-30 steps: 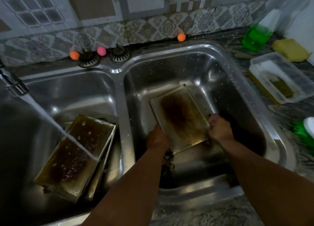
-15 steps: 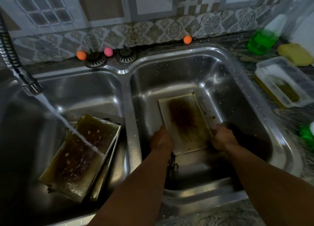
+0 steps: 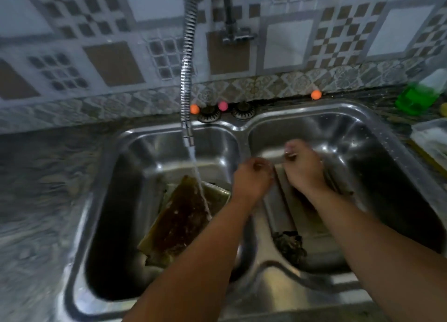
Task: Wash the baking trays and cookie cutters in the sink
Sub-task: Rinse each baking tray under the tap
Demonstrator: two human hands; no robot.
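In the right basin, my left hand (image 3: 251,179) and my right hand (image 3: 304,169) both grip the far edge of a metal baking tray (image 3: 302,215). The tray stands tilted up toward me, mostly hidden behind my right wrist, and motion blur smears it. A stack of baking trays (image 3: 183,220) coated in brown grease leans in the left basin. Water from the flexible faucet hose (image 3: 186,79) falls onto it. A dark clump (image 3: 289,245) lies on the right basin's floor; I cannot tell what it is.
The double steel sink (image 3: 244,128) is set in a dark stone counter. A green soap bottle (image 3: 416,96) and a clear plastic tub (image 3: 430,137) stand at the right. Two strainer caps (image 3: 209,114) and small orange and pink balls sit along the back rim.
My hands slid from the tray's near corners to its far edge and the tray came up off the basin floor. The view swung upward and to the left.
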